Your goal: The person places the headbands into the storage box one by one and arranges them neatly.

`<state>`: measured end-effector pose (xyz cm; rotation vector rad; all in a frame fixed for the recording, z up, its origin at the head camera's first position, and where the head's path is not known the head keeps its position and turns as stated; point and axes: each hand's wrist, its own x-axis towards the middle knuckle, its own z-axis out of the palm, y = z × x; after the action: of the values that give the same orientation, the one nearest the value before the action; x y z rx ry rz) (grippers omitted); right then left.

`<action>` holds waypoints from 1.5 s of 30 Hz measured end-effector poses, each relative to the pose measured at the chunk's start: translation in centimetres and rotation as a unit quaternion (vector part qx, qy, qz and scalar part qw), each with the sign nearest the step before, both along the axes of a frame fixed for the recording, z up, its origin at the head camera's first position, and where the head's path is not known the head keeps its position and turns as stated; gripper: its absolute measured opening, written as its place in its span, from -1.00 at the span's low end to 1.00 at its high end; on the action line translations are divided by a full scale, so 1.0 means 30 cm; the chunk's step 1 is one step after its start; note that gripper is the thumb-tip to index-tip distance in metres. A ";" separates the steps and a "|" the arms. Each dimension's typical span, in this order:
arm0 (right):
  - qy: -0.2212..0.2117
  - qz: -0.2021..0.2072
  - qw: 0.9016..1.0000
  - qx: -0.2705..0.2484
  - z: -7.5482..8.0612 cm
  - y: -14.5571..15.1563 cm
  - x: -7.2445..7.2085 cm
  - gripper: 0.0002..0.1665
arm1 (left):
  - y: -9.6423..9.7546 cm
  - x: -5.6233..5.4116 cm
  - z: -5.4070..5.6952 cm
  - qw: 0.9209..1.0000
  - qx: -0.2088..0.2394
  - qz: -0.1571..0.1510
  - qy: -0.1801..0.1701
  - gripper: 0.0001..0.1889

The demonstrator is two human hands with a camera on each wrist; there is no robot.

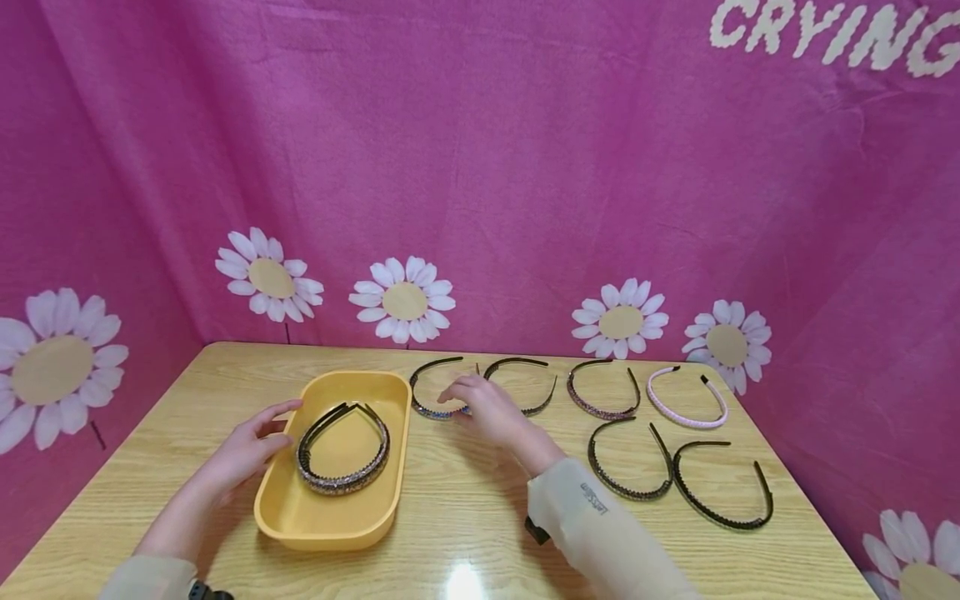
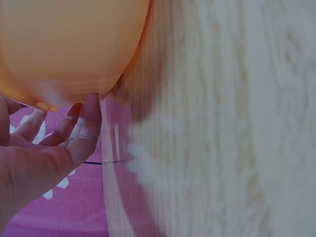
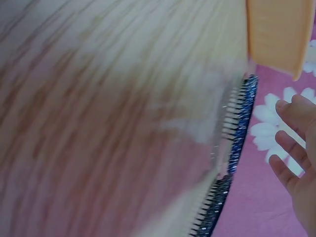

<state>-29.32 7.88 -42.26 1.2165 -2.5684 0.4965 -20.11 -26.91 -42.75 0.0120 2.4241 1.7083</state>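
Observation:
My left hand (image 1: 245, 454) is at the left side of a yellow plastic tub (image 1: 330, 533), its thumb over the rim and its bent fingers against the outer wall. Inside the tub, glittery dark headbands (image 1: 341, 483) lie stacked together. Over the table, my right hand (image 1: 487, 408) reaches above a blue sparkly headband (image 1: 429, 412), fingers spread and holding nothing. The right wrist view shows those fingers apart from the blue beads. Just right of it lies a dark toothed headband (image 1: 542, 407), partly hidden behind the hand.
Farther right on the wooden table (image 1: 465, 517) are a purplish beaded headband (image 1: 600, 412) and a pale pink one (image 1: 686, 422). Nearer sit a dark beaded headband (image 1: 633, 494) and a black one (image 1: 720, 518). A magenta cloth (image 1: 495, 167) with daisies hangs behind.

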 end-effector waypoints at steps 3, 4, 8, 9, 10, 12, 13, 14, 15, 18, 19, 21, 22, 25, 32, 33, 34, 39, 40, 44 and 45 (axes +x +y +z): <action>0.003 0.001 1.000 0.002 -0.024 0.005 -0.015 -0.62 | 0.000 0.000 0.000 1.000 0.002 0.000 0.000 -0.40; 0.003 0.001 1.000 0.002 -0.030 0.006 -0.020 -0.62 | -0.001 0.000 0.000 1.000 0.003 0.000 0.000 -0.40; -0.004 0.000 1.000 0.007 -0.053 0.011 -0.035 -0.62 | -0.001 0.000 -0.001 1.000 0.006 -0.001 0.002 -0.39; -0.009 -0.001 1.000 0.009 -0.058 0.011 -0.038 -0.63 | -0.001 0.000 -0.001 1.000 0.006 -0.001 0.003 -0.39; -0.014 -0.002 1.000 0.009 -0.062 0.012 -0.040 -0.63 | -0.002 -0.001 -0.001 1.000 0.007 -0.001 0.003 -0.40; -0.017 -0.004 1.000 0.015 -0.071 0.013 -0.045 -0.63 | -0.001 0.000 -0.001 1.000 0.006 -0.001 0.004 -0.40; -0.021 -0.006 1.000 0.019 -0.075 0.013 -0.047 -0.63 | 0.000 0.000 -0.001 1.000 0.005 0.000 0.004 -0.40; -0.023 -0.008 0.999 0.023 -0.079 0.013 -0.049 -0.63 | 0.001 0.001 -0.001 1.000 0.005 0.000 0.004 -0.40; -0.024 -0.009 0.999 0.027 -0.082 0.012 -0.050 -0.63 | 0.002 0.001 -0.002 1.000 0.002 -0.001 0.006 -0.40; -0.029 -0.011 0.999 0.039 -0.088 0.007 -0.053 -0.61 | 0.005 0.003 -0.002 1.000 -0.004 0.002 0.008 -0.40; -0.032 -0.012 0.999 0.041 -0.089 0.004 -0.053 -0.60 | 0.005 0.004 -0.002 1.000 -0.007 0.002 0.009 -0.40; -0.033 -0.013 0.998 0.045 -0.090 0.001 -0.052 -0.59 | 0.006 0.004 -0.002 1.000 -0.011 0.003 0.011 -0.40; -0.031 -0.013 0.998 0.047 -0.091 -0.001 -0.052 -0.58 | 0.007 0.004 -0.002 1.000 -0.011 0.005 0.009 -0.40; -0.027 -0.016 0.998 0.054 -0.091 -0.005 -0.055 -0.58 | 0.007 0.004 -0.003 1.000 -0.010 0.004 0.009 -0.40; 0.001 -0.013 0.998 0.065 -0.096 -0.006 -0.074 -0.62 | 0.005 0.004 -0.002 1.000 -0.005 0.005 0.008 -0.40; 0.004 -0.012 0.998 0.065 -0.096 -0.006 -0.075 -0.63 | 0.005 0.004 -0.001 1.000 -0.005 0.005 0.008 -0.40; 0.008 -0.011 0.998 0.066 -0.096 -0.005 -0.076 -0.64 | 0.005 0.004 -0.001 1.000 -0.006 0.006 0.007 -0.40; 0.018 -0.013 0.997 0.068 -0.098 0.000 -0.075 -0.68 | 0.006 0.005 0.001 1.000 -0.007 0.008 0.005 -0.40; 0.020 -0.012 0.997 0.068 -0.099 0.001 -0.076 -0.68 | 0.005 0.005 0.001 1.000 -0.009 0.008 0.006 -0.40; 0.023 -0.012 0.998 0.063 -0.095 0.004 -0.076 -0.67 | 0.004 0.005 0.003 1.000 -0.011 0.007 0.008 -0.40; 0.022 -0.010 0.998 0.061 -0.093 0.004 -0.076 -0.66 | 0.004 0.005 0.003 1.000 -0.011 0.007 0.008 -0.40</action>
<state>-31.60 8.01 -45.05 1.2236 -2.6037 0.3094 -19.96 -26.80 -42.64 0.0063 2.4601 1.6932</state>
